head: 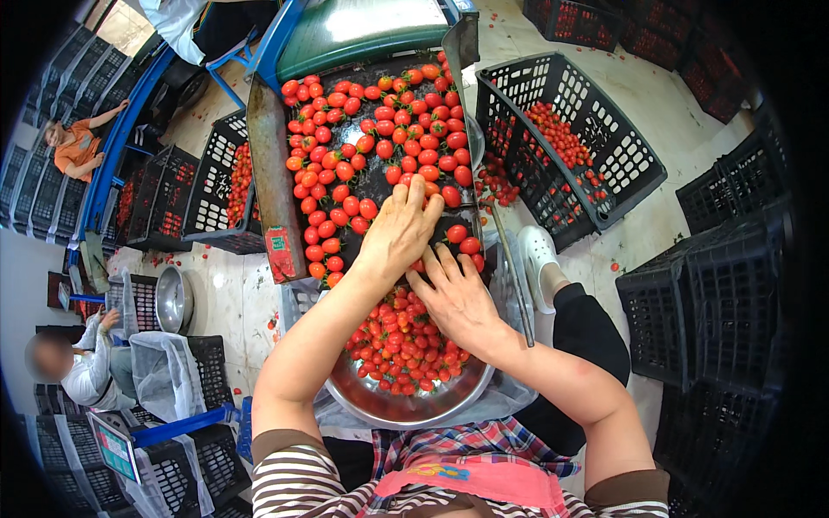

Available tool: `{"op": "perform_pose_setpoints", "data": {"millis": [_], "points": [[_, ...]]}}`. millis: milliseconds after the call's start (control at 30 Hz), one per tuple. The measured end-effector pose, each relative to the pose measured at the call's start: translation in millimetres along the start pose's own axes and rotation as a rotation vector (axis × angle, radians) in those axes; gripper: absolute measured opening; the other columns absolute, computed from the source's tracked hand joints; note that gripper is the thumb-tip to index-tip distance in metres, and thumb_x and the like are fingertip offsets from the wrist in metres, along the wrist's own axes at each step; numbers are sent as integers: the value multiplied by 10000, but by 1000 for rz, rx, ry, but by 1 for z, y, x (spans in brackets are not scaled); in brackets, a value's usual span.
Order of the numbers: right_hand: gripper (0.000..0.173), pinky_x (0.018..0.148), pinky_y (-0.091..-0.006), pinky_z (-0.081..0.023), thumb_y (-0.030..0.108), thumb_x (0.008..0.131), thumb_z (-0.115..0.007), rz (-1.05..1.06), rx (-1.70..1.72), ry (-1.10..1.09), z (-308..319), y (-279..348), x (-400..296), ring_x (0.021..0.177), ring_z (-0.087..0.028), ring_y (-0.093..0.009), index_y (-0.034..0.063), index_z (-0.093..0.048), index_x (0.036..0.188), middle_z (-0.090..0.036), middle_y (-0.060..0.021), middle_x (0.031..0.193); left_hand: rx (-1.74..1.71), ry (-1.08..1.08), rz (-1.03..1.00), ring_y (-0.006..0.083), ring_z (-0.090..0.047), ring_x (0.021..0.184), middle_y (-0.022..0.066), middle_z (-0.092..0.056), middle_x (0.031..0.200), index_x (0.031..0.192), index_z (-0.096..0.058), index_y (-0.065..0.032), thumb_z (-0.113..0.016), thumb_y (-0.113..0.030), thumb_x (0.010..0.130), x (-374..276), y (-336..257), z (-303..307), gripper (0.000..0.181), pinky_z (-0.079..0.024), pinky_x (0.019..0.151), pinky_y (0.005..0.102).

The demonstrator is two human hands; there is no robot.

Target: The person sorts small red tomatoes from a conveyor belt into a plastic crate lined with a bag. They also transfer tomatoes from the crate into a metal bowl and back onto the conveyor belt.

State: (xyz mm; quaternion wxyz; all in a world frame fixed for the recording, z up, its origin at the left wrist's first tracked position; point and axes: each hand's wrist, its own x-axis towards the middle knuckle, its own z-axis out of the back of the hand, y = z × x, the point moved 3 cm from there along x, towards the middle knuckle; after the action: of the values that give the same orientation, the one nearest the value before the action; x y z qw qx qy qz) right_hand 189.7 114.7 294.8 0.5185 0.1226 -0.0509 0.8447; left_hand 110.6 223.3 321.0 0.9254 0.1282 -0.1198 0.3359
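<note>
Red cherry tomatoes (pixel 385 112), many with green calyxes, lie spread over a dark sorting tray (pixel 372 171) at the end of a green conveyor belt (pixel 363 39). My left hand (pixel 403 223) reaches onto the tray, its fingertips among the tomatoes; whether it grips one is hidden. Lower and to the right, my right hand (pixel 456 294) lies at the tray's near edge with its fingers apart, a few tomatoes just beyond them. Below both hands, a steel bowl (pixel 414 414) holds a heap of tomatoes (pixel 408 349), partly covered by my forearms.
A black plastic crate (pixel 622 155) with tomatoes stands right of the tray, another crate (pixel 220 175) left. A metal rod (pixel 511 275) slants beside my right forearm. Stacked crates (pixel 699 317) line the right. Two people, one in an orange shirt (pixel 76 147), are at left.
</note>
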Motion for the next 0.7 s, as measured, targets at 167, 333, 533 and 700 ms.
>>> {"op": "perform_pose_setpoints", "data": {"millis": [167,333,533,700], "points": [[399,985,-499,-339,190,866,-501,12,-22,60,-2,1,0,1256,-398,-348,94,-528,1253,-452,-195,1327,68,119,194,325,-548,977,234,-512,1100,1109,-492,-37,-551,-86,814,0,-5,-6,305,-529,744,320],[438,967,-496,-362,185,809,-567,24,-27,58,-1,1,0,1267,-398,-354,92,-539,1236,-462,-198,1299,104,228,351,348,-577,903,272,-495,1147,1101,-499,-28,-584,-70,797,-10,-20,1,319,-554,668,316],[413,964,-501,-372,163,835,-531,39,-46,62,1,6,-4,1249,-421,-353,79,-527,1240,-446,-207,1338,-30,128,364,380,-596,865,240,-487,1117,1100,-511,-14,-609,-32,761,-27,-18,0,353,-567,678,366],[399,967,-513,-378,145,852,-501,42,-35,43,3,6,-3,1250,-418,-361,66,-519,1243,-446,-229,1331,-641,-219,464,264,-588,846,129,-512,1020,996,-598,-48,-651,-21,763,-43,25,12,241,-517,716,339]]}}
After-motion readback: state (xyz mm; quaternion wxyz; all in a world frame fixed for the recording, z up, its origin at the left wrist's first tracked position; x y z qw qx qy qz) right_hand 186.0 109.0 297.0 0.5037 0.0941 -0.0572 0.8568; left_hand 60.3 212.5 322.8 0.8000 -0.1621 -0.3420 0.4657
